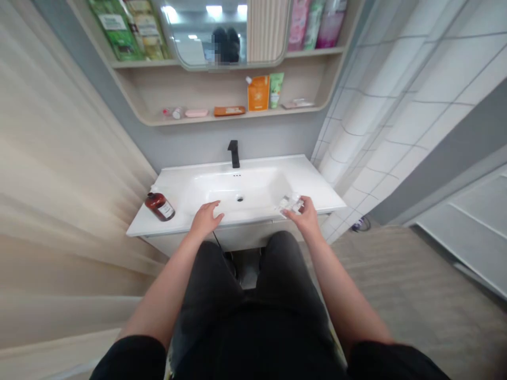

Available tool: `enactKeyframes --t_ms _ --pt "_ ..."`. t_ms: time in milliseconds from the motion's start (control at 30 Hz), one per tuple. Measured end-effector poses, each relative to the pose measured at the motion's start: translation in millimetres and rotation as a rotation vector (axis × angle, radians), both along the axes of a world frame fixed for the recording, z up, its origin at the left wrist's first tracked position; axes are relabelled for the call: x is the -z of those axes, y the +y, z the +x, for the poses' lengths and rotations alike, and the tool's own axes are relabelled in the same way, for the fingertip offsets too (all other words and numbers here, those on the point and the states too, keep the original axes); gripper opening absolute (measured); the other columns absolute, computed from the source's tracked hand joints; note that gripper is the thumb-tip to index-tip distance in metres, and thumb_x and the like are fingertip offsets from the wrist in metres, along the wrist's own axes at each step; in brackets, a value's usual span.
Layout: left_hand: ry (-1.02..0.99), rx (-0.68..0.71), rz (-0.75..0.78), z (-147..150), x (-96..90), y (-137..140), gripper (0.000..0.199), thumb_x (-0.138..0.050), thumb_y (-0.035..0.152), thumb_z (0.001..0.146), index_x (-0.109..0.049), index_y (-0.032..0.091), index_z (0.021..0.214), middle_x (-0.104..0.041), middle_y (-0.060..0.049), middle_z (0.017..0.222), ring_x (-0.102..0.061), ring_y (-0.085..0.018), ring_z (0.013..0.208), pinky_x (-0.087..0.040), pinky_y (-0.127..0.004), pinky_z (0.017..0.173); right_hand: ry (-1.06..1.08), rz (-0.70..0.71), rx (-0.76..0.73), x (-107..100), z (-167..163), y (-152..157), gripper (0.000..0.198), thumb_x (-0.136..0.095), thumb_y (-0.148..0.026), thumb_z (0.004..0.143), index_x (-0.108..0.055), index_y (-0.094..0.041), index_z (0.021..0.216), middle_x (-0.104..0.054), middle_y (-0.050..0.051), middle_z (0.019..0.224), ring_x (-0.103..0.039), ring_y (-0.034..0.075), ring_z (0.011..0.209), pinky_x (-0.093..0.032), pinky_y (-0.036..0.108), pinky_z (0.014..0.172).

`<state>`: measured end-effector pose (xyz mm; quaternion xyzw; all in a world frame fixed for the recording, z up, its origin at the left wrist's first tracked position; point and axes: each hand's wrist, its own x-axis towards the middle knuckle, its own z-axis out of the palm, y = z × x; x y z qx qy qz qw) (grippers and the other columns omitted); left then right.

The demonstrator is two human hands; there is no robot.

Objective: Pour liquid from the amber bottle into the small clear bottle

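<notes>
My right hand (303,215) grips a small clear item (290,203), with a transparent, shiny look, over the right front of the white sink (253,215). Its exact kind is too blurred to make out. My left hand (205,219) is at the sink's front edge, left of the basin, fingers apart and nothing in them. To the left of that hand, a brown bottle (160,206) with a white label stands on the counter. The black faucet (234,154) rises behind the basin, beyond both hands.
Above the sink, a shelf (166,122) holds an orange pouch (259,93), a green tube (276,90), a pink box (197,113) and an orange-brown pack (229,111). A mirror (261,31) hangs higher up. Curtains (71,158) hang at the left; white tiles (380,132) cover the right wall.
</notes>
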<state>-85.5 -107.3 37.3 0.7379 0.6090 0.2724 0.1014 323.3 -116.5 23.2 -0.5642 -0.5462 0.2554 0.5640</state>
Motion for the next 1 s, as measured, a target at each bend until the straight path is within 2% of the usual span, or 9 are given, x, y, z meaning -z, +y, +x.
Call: enactKeyframes --t_ms 133,233,333,533,667,767,900,1000 --pt "0.174 -0.124 -0.112 -17 23.9 29 0.056 -0.066 0.039 0.103 -0.066 0.020 0.156 -0.072 -0.014 0.152 -0.064 -0.035 0.143 -0.050 -0.048 0.125 -0.085 -0.063 0.280 3 56 60 0.081 -0.095 -0.068 0.060 -0.055 -0.024 0.114 -0.071 0.003 0.096 -0.068 0.029 0.087 -0.059 0.047 0.088" --pt "0.256 -0.144 -0.202 -17 32.8 38 0.057 -0.054 0.046 0.109 -0.064 0.021 0.158 -0.072 -0.015 0.153 -0.066 -0.035 0.140 -0.053 -0.047 0.119 -0.194 -0.080 0.453 5 87 97 0.080 -0.096 -0.067 0.057 -0.053 -0.024 0.110 -0.072 0.009 0.103 -0.069 0.034 0.101 -0.057 0.051 0.098" --pt "0.363 -0.147 -0.246 -14 38.0 41 0.058 -0.041 0.049 0.112 -0.065 0.022 0.158 -0.072 -0.016 0.152 -0.067 -0.038 0.139 -0.053 -0.051 0.113 -0.210 -0.121 0.528 12 107 125 0.081 -0.097 -0.063 0.059 -0.051 -0.023 0.114 -0.073 0.014 0.115 -0.069 0.037 0.112 -0.055 0.051 0.104" --pt "0.423 -0.152 -0.258 -12 38.7 41 0.059 -0.038 0.052 0.112 -0.067 0.024 0.155 -0.075 -0.016 0.148 -0.067 -0.038 0.137 -0.053 -0.050 0.108 -0.251 -0.258 0.588 30 124 151 0.075 -0.097 -0.055 0.068 -0.051 -0.024 0.119 -0.071 0.017 0.126 -0.070 0.035 0.119 -0.054 0.046 0.105" --pt "0.419 -0.153 -0.260 -11 36.5 40 0.053 -0.039 0.051 0.112 -0.076 0.026 0.141 -0.078 -0.014 0.141 -0.068 -0.036 0.134 -0.053 -0.047 0.106 -0.279 -0.236 0.584 39 128 159 0.077 -0.098 -0.052 0.069 -0.051 -0.025 0.124 -0.071 0.014 0.128 -0.070 0.032 0.118 -0.055 0.044 0.105" --pt "0.418 -0.153 -0.246 -10 35.8 40 0.053 -0.039 0.050 0.111 -0.079 0.025 0.135 -0.080 -0.015 0.137 -0.070 -0.037 0.130 -0.053 -0.048 0.104 -0.286 -0.241 0.574 38 127 166 0.078 -0.096 -0.054 0.071 -0.051 -0.025 0.127 -0.072 0.014 0.127 -0.070 0.032 0.119 -0.055 0.046 0.104" --pt "0.420 -0.149 -0.249 -10 35.5 39 0.055 -0.037 0.050 0.111 -0.080 0.024 0.133 -0.080 -0.015 0.135 -0.070 -0.038 0.130 -0.054 -0.049 0.103 -0.290 -0.282 0.537 32 126 177 0.080 -0.094 -0.063 0.072 -0.053 -0.023 0.128 -0.071 0.019 0.125 -0.070 0.038 0.118 -0.055 0.053 0.103" --pt "0.410 -0.149 -0.260 -10 34.2 38 0.056 -0.036 0.052 0.111 -0.080 0.025 0.133 -0.080 -0.015 0.137 -0.070 -0.038 0.131 -0.054 -0.049 0.104 -0.300 -0.247 0.499 28 128 180 0.086 -0.092 -0.068 0.075 -0.050 -0.022 0.134 -0.070 0.023 0.127 -0.069 0.038 0.118 -0.055 0.055 0.103"
